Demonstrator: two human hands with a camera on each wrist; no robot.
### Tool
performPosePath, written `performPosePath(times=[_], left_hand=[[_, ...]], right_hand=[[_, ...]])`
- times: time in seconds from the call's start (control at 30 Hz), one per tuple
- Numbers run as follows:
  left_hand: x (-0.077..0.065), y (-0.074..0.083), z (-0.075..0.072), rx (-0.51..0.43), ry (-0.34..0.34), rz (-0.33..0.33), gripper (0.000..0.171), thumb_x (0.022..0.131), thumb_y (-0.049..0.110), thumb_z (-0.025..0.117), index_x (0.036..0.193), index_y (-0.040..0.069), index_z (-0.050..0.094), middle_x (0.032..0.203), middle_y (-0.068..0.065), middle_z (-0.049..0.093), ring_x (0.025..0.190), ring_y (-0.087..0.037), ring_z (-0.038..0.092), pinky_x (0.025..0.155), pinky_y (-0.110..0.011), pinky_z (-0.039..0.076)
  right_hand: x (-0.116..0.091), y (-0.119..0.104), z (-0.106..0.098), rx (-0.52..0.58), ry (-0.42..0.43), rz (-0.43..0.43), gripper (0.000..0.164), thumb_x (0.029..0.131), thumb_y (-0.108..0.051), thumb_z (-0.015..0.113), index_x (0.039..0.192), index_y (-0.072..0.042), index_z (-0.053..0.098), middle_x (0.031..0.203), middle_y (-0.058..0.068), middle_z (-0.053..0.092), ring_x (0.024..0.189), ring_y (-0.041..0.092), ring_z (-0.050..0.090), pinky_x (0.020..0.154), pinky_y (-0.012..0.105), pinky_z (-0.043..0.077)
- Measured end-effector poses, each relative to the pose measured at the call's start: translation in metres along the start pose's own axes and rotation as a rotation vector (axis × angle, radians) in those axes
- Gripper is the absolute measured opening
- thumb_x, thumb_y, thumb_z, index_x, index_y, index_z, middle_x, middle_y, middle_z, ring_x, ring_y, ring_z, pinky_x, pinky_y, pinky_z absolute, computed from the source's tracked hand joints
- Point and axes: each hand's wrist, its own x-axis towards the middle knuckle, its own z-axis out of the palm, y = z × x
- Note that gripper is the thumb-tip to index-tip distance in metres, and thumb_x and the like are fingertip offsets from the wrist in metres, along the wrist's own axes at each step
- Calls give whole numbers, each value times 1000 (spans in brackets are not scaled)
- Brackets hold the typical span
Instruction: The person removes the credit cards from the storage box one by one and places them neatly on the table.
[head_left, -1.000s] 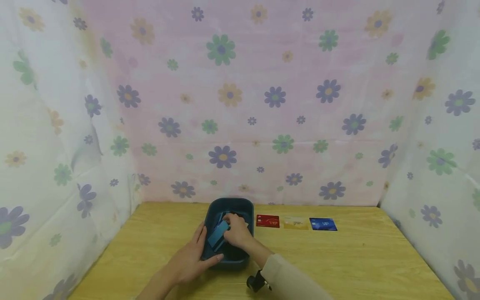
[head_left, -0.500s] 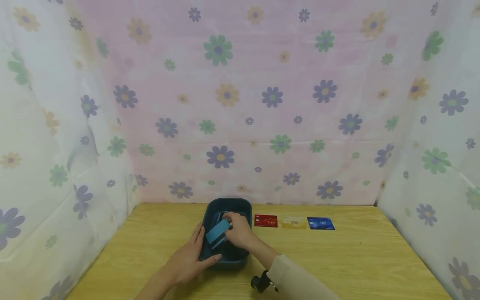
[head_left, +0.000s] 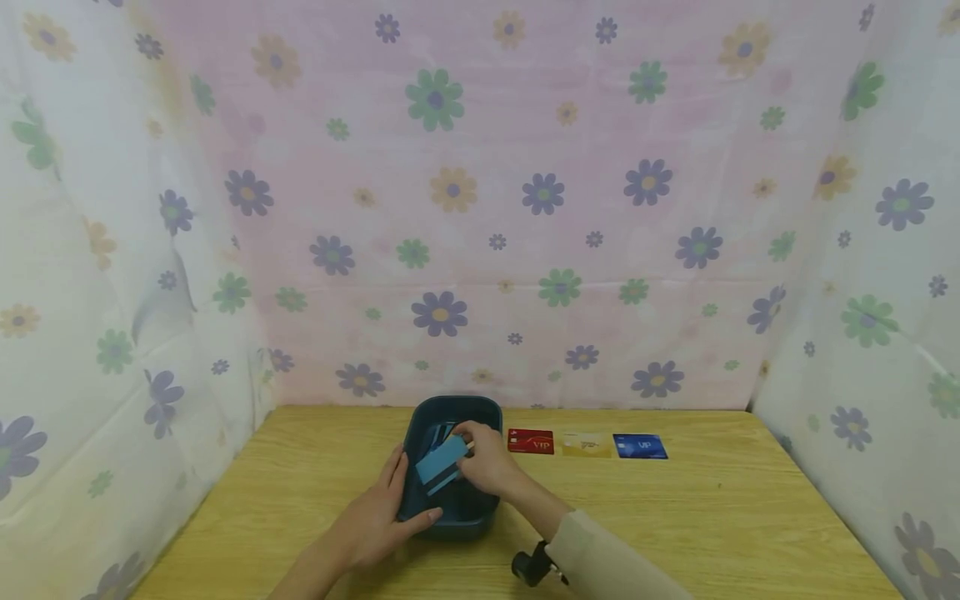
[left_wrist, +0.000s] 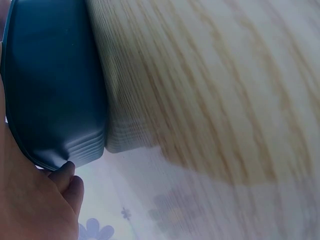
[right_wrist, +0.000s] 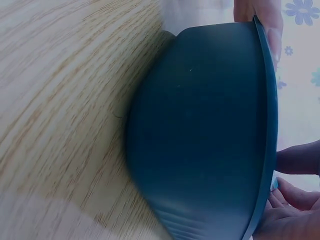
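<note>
A light-blue, rectangular, thin flat card with a dark stripe (head_left: 441,462) lies across the grip of the right hand (head_left: 489,460), which pinches its 2 o'clock end. From that grip the card extends toward 8 o'clock, free end pointing there, its long axis tilted along the 8-to-2 line. It is held over the interior of a dark teal, oblong plastic tray (head_left: 453,530), whose own long axis runs 12 to 6. The left hand (head_left: 372,517) rests at the tray's 8 o'clock side, fingers along the wall, thumb over the near rim, farther from the card. Outside, a glossy red rectangular card (head_left: 531,442) lies near 3 o'clock, on the wood-grain tabletop (head_left: 645,517).
</note>
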Motion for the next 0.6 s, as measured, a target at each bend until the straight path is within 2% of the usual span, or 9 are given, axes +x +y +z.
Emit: performPosePath(times=[0.2, 0.43, 0.6], left_hand=[[0, 1, 0, 2, 1, 3, 116, 89, 77, 57, 163, 0, 12, 172, -16, 4, 136, -44, 49, 100, -57, 48], [1, 0, 0, 9, -1, -3, 118, 88, 80, 55, 163, 0, 12, 171, -17, 5, 137, -44, 48, 101, -57, 48], [1, -2, 1, 13, 0, -5, 119, 87, 81, 54, 164, 1, 11, 172, -16, 5, 137, -44, 49, 100, -57, 48]], right_hand=[[-4, -2, -6, -36, 4, -3, 42, 87, 11, 66, 129, 5, 61, 116, 19, 64, 94, 30, 68, 73, 38, 58], [-5, -1, -11, 12, -1, -16, 42, 84, 14, 66, 126, 7, 61, 110, 19, 66, 93, 33, 70, 74, 41, 59], [-6, 0, -15, 7, 2, -15, 41, 85, 14, 67, 125, 6, 62, 112, 19, 64, 94, 33, 68, 76, 42, 59]])
